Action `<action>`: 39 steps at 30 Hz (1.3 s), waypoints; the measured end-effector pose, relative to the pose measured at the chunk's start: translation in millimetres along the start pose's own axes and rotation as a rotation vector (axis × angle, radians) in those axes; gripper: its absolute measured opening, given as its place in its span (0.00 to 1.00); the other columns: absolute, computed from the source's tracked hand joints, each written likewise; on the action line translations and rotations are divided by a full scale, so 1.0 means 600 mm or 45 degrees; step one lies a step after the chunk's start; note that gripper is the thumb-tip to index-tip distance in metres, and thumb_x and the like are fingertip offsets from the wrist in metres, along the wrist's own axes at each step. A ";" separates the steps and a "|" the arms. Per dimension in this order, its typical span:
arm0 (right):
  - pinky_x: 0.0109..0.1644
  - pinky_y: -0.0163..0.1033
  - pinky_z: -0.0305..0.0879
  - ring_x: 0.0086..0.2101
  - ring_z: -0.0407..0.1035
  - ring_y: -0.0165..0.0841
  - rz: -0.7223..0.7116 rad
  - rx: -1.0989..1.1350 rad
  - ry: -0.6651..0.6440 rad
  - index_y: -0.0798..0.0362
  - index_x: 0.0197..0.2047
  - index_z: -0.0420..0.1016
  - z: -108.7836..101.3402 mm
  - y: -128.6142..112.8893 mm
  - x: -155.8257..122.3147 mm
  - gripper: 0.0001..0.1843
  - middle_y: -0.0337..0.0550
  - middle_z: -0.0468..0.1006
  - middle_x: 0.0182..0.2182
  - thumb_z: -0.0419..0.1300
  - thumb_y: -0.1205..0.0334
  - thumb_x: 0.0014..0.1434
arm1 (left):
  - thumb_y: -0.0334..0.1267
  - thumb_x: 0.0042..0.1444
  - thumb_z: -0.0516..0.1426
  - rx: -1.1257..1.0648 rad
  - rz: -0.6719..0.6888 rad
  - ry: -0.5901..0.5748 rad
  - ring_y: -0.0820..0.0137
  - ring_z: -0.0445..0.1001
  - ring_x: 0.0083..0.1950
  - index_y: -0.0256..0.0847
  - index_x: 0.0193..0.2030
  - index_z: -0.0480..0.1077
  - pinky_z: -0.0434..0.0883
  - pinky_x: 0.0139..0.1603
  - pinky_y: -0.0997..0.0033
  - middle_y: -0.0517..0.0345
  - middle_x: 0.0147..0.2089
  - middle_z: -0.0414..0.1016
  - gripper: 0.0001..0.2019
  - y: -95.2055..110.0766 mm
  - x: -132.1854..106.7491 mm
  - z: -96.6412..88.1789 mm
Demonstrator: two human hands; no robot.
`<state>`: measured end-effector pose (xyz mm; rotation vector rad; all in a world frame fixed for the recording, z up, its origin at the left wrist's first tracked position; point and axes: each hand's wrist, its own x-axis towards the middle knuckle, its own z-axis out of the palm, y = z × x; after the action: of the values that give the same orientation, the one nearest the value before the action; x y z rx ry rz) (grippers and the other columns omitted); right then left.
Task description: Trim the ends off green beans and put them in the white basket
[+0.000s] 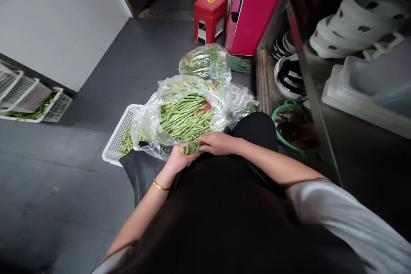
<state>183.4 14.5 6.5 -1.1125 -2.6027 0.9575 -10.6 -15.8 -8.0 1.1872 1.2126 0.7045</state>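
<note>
My left hand (177,159) is closed round a small bunch of green long beans (190,149) held over my lap. My right hand (217,143) meets it from the right, fingers pinched on the same bunch. Just beyond both hands lies a clear plastic bag (150,124) open on a big coil of long beans (186,116). A white slotted basket (119,133) with cut bean pieces (127,141) sits on the floor to the left of the bag. A gold bangle circles my left wrist.
A second bag of beans (204,62) lies farther off. A red stool (210,13) and a pink cabinet (253,13) stand at the back. White baskets (32,100) lie at the left. A green basket (290,126) and metal shelves with dishes (359,21) fill the right.
</note>
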 end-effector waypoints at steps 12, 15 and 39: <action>0.31 0.32 0.56 0.29 0.68 0.30 0.153 -0.139 -0.019 0.56 0.32 0.74 -0.001 0.009 0.036 0.16 0.44 0.77 0.28 0.52 0.55 0.62 | 0.33 0.40 0.63 -0.877 -0.378 0.023 0.76 0.64 0.21 0.37 0.24 0.68 0.62 0.22 0.77 0.63 0.21 0.66 0.07 0.005 0.011 0.018; 0.29 0.33 0.59 0.27 0.69 0.31 0.206 -0.087 -0.382 0.54 0.32 0.77 -0.032 0.053 0.067 0.20 0.43 0.77 0.27 0.56 0.45 0.56 | 0.34 0.39 0.60 -1.035 -0.382 -0.007 0.73 0.68 0.25 0.37 0.23 0.67 0.64 0.23 0.76 0.58 0.24 0.70 0.05 -0.007 0.021 -0.006; 0.33 0.36 0.63 0.26 0.68 0.31 0.247 0.239 0.445 0.55 0.28 0.67 0.058 0.000 0.012 0.16 0.42 0.72 0.22 0.47 0.60 0.64 | 0.34 0.40 0.65 -1.067 -0.292 0.359 0.80 0.64 0.20 0.35 0.33 0.72 0.63 0.21 0.80 0.61 0.25 0.71 0.12 -0.010 0.031 0.018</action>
<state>165.6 1.9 -21.6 -1.3593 -2.1155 0.9236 3.4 -4.0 -20.7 0.2566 1.0783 1.0821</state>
